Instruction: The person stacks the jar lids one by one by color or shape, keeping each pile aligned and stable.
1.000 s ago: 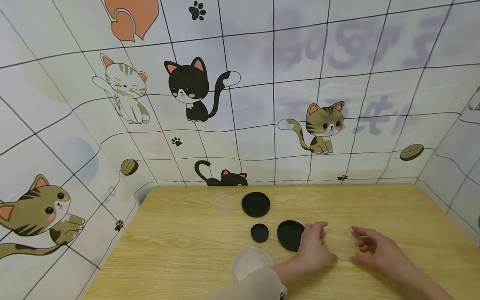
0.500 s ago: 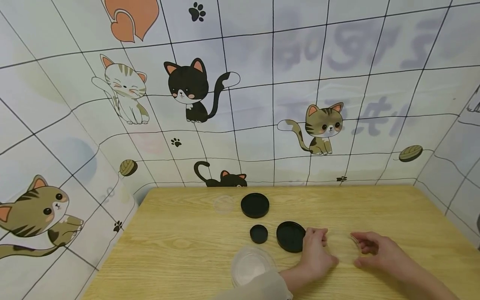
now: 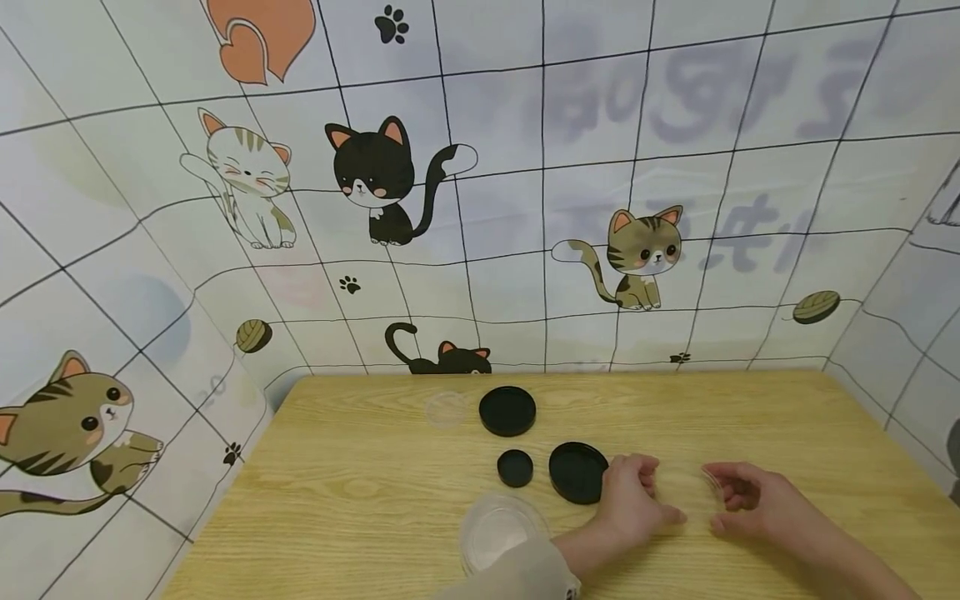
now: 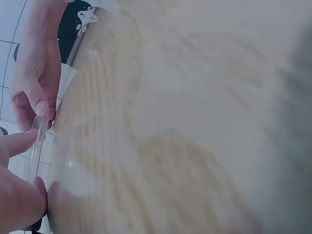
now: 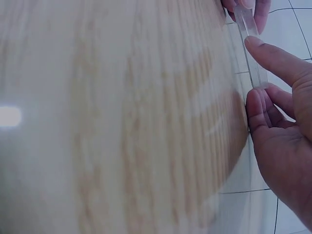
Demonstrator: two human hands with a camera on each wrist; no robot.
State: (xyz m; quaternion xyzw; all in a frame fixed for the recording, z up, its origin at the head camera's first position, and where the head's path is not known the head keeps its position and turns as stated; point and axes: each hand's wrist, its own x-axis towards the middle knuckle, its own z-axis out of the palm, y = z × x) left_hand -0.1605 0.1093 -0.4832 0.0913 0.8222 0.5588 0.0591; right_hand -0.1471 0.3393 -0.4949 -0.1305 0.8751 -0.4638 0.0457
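A clear, shallow round dish or lid (image 5: 251, 53) stands between my two hands, seen edge-on in the wrist views. My left hand (image 3: 632, 504) grips one side of it, thumb and fingers at the rim. From the opposite side, my right hand (image 3: 765, 504) holds it, the thumb on one edge and the fingers on another in the right wrist view. Against the wood the dish almost disappears in the head view. Just left of my left hand lies a black round lid (image 3: 576, 473), partly covered by that hand.
A smaller black lid (image 3: 515, 468) and another large black one (image 3: 507, 411) lie farther left. A clear round container (image 3: 495, 521) sits near my left sleeve (image 3: 525, 571). A faint clear disc (image 3: 446, 409) lies at the back of the wooden table (image 3: 337, 500), before a cat-print wall.
My right hand has dropped slightly nearer in the head view, and the left thumb has shifted a little to the right. The black lids and the clear container keep their places.
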